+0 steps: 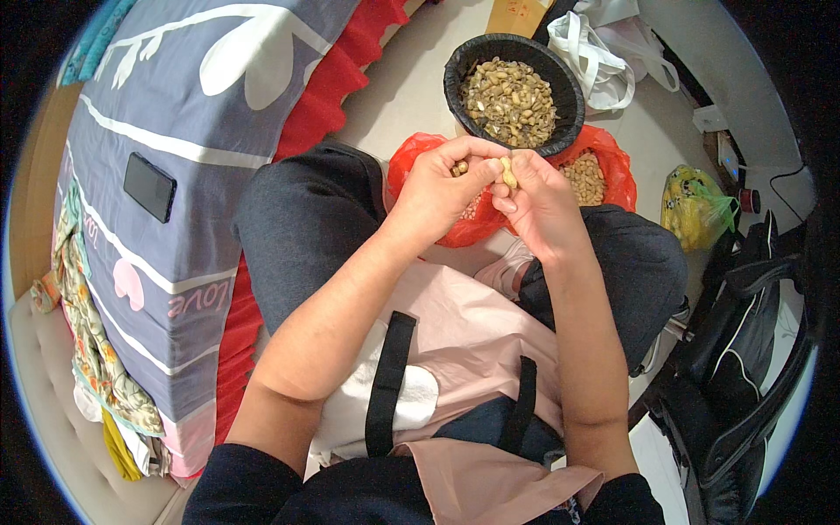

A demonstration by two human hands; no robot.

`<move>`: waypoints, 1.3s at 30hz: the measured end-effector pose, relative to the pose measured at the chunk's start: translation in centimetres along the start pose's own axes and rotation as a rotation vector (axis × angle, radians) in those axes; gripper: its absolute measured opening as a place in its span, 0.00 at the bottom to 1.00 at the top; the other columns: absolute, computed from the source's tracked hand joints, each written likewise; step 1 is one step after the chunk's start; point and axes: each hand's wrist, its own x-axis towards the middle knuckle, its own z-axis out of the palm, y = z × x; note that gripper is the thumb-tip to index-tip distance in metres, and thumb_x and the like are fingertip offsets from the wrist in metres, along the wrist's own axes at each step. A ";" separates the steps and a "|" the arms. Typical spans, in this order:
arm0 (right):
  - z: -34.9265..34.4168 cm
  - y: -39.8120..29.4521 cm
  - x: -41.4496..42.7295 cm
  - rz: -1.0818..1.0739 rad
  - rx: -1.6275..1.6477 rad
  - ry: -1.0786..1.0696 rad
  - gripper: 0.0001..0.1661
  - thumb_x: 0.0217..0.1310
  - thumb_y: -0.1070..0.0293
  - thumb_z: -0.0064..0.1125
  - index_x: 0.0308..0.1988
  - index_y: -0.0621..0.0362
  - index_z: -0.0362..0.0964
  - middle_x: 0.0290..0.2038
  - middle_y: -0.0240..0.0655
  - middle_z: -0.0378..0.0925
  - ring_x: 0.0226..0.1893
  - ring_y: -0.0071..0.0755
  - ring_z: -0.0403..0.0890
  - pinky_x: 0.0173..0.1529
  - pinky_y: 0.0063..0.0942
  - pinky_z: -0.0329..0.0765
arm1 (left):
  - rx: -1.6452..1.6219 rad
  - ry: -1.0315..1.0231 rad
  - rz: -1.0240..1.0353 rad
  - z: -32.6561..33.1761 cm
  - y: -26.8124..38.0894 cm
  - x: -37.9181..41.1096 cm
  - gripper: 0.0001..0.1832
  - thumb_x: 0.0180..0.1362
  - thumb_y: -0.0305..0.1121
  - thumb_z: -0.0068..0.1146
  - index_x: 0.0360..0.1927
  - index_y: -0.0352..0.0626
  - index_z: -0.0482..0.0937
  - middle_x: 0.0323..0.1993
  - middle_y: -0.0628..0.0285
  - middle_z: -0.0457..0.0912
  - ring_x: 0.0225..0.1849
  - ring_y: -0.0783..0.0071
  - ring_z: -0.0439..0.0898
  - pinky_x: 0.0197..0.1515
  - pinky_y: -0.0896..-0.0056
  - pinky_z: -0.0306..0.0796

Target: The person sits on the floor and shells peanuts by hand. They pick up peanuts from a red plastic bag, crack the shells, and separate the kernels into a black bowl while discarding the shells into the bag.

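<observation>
Between the fingertips of both hands is a peanut in its pale shell (507, 172). My left hand (443, 187) pinches it from the left with thumb and forefinger, and more peanuts (459, 168) show in the gap of that hand; whether it holds them I cannot tell. My right hand (541, 200) grips the same peanut from the right. Below the hands, a red plastic bag (476, 230) contains pink kernels, partly hidden. Unshelled peanuts (584, 177) fill another red bag section at the right. Beyond the hands stands a black-lined bucket (569, 128) of empty peanut shells (512, 98).
At the left is a bed with a patterned cover (216, 197), bearing a black phone (149, 187). White bags (590, 62) lie behind the bucket. On the right are a yellow-green plastic bag (695, 207) and a black chair (728, 367). My knees flank the red bags.
</observation>
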 end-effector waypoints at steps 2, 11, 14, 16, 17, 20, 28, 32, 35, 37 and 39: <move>-0.1 0.0 0.0 0.016 0.010 -0.012 0.08 0.59 0.67 0.45 0.34 0.62 0.62 0.27 0.32 0.68 0.26 0.22 0.69 0.26 0.17 0.65 | -0.042 -0.001 -0.051 -0.1 0.0 0.0 0.08 0.56 0.27 0.46 0.37 0.36 0.71 0.26 0.64 0.74 0.23 0.81 0.74 0.26 0.85 0.68; 1.2 0.3 -0.4 -0.177 -0.360 0.014 0.13 0.57 0.74 0.46 0.43 0.64 0.66 0.32 0.31 0.71 0.30 0.21 0.71 0.34 0.15 0.69 | -0.584 -0.002 -0.331 -0.3 0.2 -0.3 0.07 0.57 0.33 0.45 0.31 0.40 0.71 0.22 0.71 0.70 0.18 0.89 0.62 0.15 0.90 0.54; 1.5 0.5 -0.5 -0.262 -0.533 0.077 0.12 0.55 0.74 0.48 0.41 0.63 0.69 0.31 0.30 0.71 0.33 0.20 0.72 0.38 0.15 0.69 | -0.645 0.013 -0.366 -0.1 -0.1 -0.5 0.06 0.57 0.33 0.44 0.32 0.42 0.70 0.22 0.72 0.68 0.19 0.89 0.62 0.15 0.90 0.54; 1.1 0.7 -0.3 -0.304 -0.622 0.155 0.10 0.54 0.73 0.50 0.38 0.63 0.72 0.31 0.29 0.72 0.34 0.20 0.72 0.40 0.16 0.68 | -0.638 -0.019 -0.374 -0.1 -0.4 -0.5 0.06 0.57 0.33 0.44 0.32 0.43 0.69 0.22 0.73 0.67 0.19 0.89 0.61 0.15 0.89 0.54; 1.0 0.7 -0.3 -0.363 -0.718 0.185 0.09 0.53 0.72 0.51 0.37 0.63 0.72 0.30 0.30 0.72 0.33 0.21 0.72 0.39 0.16 0.68 | -0.549 0.002 -0.370 0.2 -0.4 -0.5 0.06 0.57 0.34 0.45 0.31 0.44 0.69 0.20 0.73 0.65 0.18 0.89 0.60 0.15 0.89 0.53; 0.7 0.3 -0.3 -0.469 -0.964 0.230 0.09 0.51 0.71 0.53 0.34 0.63 0.72 0.29 0.30 0.72 0.31 0.22 0.72 0.37 0.17 0.68 | -0.315 0.069 -0.345 0.6 -0.3 -0.6 0.07 0.57 0.36 0.45 0.28 0.45 0.69 0.17 0.75 0.63 0.16 0.89 0.58 0.15 0.88 0.51; 1.3 0.0 -0.8 -0.186 -0.748 0.179 0.10 0.52 0.68 0.53 0.29 0.65 0.72 0.21 0.27 0.70 0.22 0.18 0.70 0.28 0.15 0.65 | -0.027 0.113 -0.112 0.6 0.0 -0.6 0.10 0.57 0.40 0.46 0.28 0.46 0.71 0.13 0.75 0.62 0.14 0.90 0.57 0.15 0.88 0.48; 0.7 0.0 -0.7 -0.103 -0.670 0.136 0.10 0.54 0.67 0.52 0.26 0.63 0.71 0.18 0.26 0.68 0.18 0.14 0.66 0.22 0.13 0.61 | -0.201 0.062 -0.156 0.0 -0.4 -0.4 0.09 0.56 0.36 0.48 0.28 0.41 0.70 0.16 0.73 0.67 0.14 0.89 0.60 0.15 0.87 0.52; 0.8 0.1 -0.7 -0.004 -0.486 0.113 0.10 0.56 0.68 0.50 0.26 0.63 0.69 0.17 0.27 0.67 0.17 0.14 0.64 0.20 0.12 0.59 | -0.157 0.115 -0.129 0.4 -0.6 -0.4 0.10 0.56 0.36 0.48 0.28 0.40 0.70 0.16 0.73 0.67 0.13 0.89 0.59 0.15 0.88 0.52; 0.9 0.2 -0.5 0.031 -0.312 0.072 0.09 0.56 0.69 0.48 0.27 0.63 0.69 0.17 0.28 0.67 0.16 0.15 0.63 0.20 0.12 0.58 | -0.171 0.148 -0.114 0.5 -0.8 -0.5 0.10 0.56 0.36 0.48 0.29 0.40 0.71 0.16 0.73 0.67 0.13 0.89 0.60 0.15 0.88 0.52; 1.3 0.2 -0.5 0.018 -0.338 0.089 0.09 0.57 0.69 0.48 0.27 0.63 0.67 0.18 0.28 0.66 0.17 0.16 0.64 0.20 0.12 0.58 | -0.255 0.088 -0.145 -0.1 -0.5 -0.5 0.09 0.56 0.36 0.48 0.28 0.40 0.71 0.16 0.73 0.67 0.13 0.89 0.60 0.14 0.88 0.52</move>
